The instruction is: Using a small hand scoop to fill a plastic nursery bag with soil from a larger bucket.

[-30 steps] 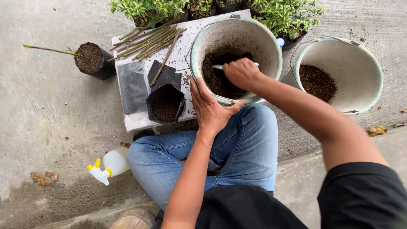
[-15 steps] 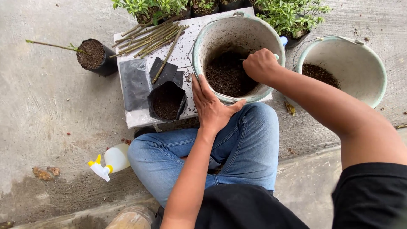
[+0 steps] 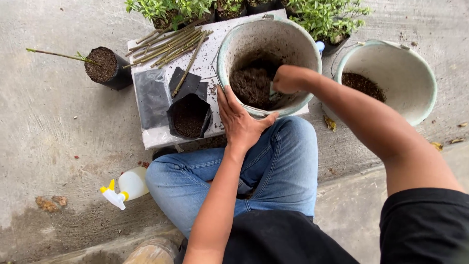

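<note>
A pale, soil-stained bucket (image 3: 229, 58) is tilting against the person's knee, holding dark soil (image 3: 251, 85). The left hand (image 3: 240, 120) is pressing open and flat on its near rim. The right hand (image 3: 289, 79) is reaching inside, curled shut around a tool that is mostly hidden. Right of the bucket, a second bucket (image 3: 413, 93) is standing; left, two black bags (image 3: 189, 115) of soil.

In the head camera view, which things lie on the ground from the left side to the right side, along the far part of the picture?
Black grow bag with a stem cutting → white board with cut sticks → tilted bucket of soil → second bucket.
</note>
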